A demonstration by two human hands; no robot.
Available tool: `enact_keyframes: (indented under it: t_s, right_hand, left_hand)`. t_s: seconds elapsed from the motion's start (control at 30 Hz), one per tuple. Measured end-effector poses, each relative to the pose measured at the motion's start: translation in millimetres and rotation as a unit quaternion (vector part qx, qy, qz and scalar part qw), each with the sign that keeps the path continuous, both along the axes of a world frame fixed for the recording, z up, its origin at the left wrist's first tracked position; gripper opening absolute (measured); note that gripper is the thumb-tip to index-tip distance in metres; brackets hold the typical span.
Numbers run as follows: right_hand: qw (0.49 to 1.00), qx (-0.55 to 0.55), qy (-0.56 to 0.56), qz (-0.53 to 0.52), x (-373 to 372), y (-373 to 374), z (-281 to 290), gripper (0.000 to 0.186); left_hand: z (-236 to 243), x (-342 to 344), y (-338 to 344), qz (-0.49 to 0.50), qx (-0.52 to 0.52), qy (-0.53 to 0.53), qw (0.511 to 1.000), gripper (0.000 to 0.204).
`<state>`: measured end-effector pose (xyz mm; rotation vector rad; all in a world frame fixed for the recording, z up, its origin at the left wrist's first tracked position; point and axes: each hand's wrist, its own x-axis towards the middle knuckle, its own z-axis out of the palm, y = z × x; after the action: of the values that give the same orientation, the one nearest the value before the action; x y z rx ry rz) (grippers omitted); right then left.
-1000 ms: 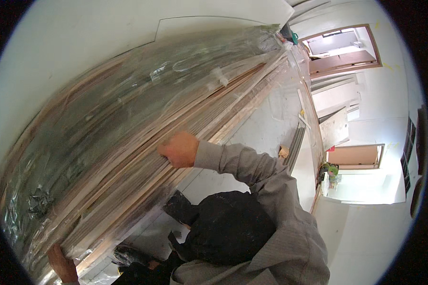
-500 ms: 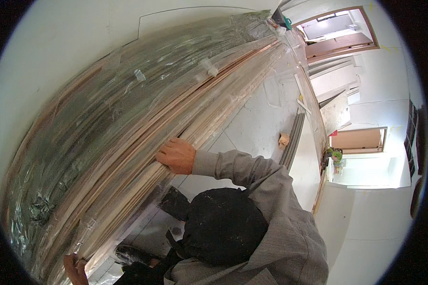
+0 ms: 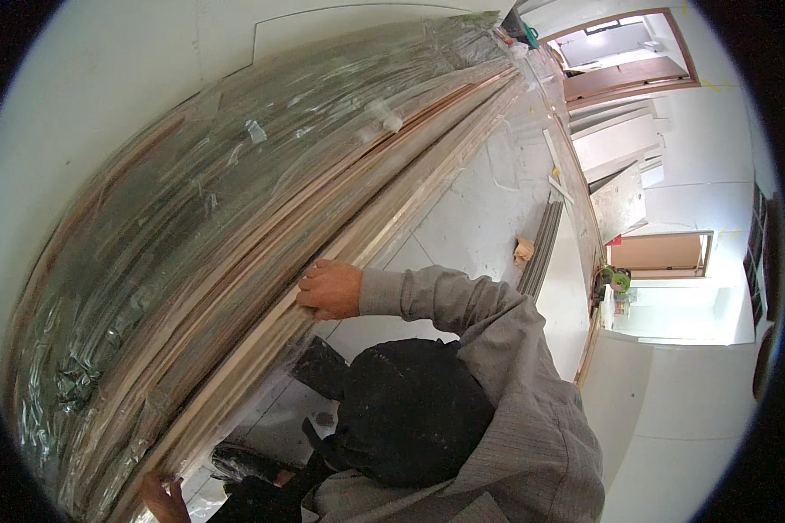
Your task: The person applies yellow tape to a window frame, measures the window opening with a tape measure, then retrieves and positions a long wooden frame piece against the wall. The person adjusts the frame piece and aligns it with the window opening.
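A bundle of long, thin, pale wooden strips in clear plastic runs diagonally from the lower left to the far upper right. My right hand, in a grey sleeve, is closed over the bundle near its middle, fingers wrapped across the top. Low at the left, my left hand grips the near end of the same bundle, with thumb and fingers at its edge. A dark gap separates this bundle from the brownish strips beside it. My black-clad knee is bent just below my right forearm.
Long bundles in greenish clear film lie along the white wall. Pale floor tiles show to the right, with a stack of grey strips and a crumpled brown piece. Boards lean by the doorways farther off.
The pale bundle has shifted right, away from the other strips, and the dark gap beside it has widened. Both hands have moved slightly right with it.
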<state>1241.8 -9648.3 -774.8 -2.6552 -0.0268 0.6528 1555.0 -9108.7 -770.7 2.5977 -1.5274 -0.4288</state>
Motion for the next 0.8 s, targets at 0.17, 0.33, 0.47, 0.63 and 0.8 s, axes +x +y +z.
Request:
enact_keyframes:
  t_s: [0.17,0.33,0.47,0.63,0.8]
  right_hand:
    - [0.999,-0.021,0.025,0.011,6.3,3.2,0.1,0.038]
    - [0.999,-0.004,0.032,0.014,4.4,0.5,-4.1,0.041]
    - [0.997,0.003,0.069,0.03,2.7,-2.0,-4.9,0.04]
    - [0.993,0.021,0.111,0.038,13.9,-3.1,5.5,0.038]
    - [0.999,-0.01,-0.003,-0.031,45.4,2.6,-8.8,0.037]
  left_hand:
    - [-5.0,-8.7,-0.7,-0.002,-0.013,-0.001,1.0,0.044]
    - [-11.6,-13.7,-1.2,-0.004,-0.018,0.002,1.0,0.04]
    - [-15.0,-17.9,-4.4,-0.012,-0.025,0.006,1.0,0.038]
    - [-13.8,-26.9,0.7,-0.006,-0.022,0.003,1.0,0.035]
    - [-11.3,-34.9,8.2,-0.016,-0.033,0.023,0.999,0.032]
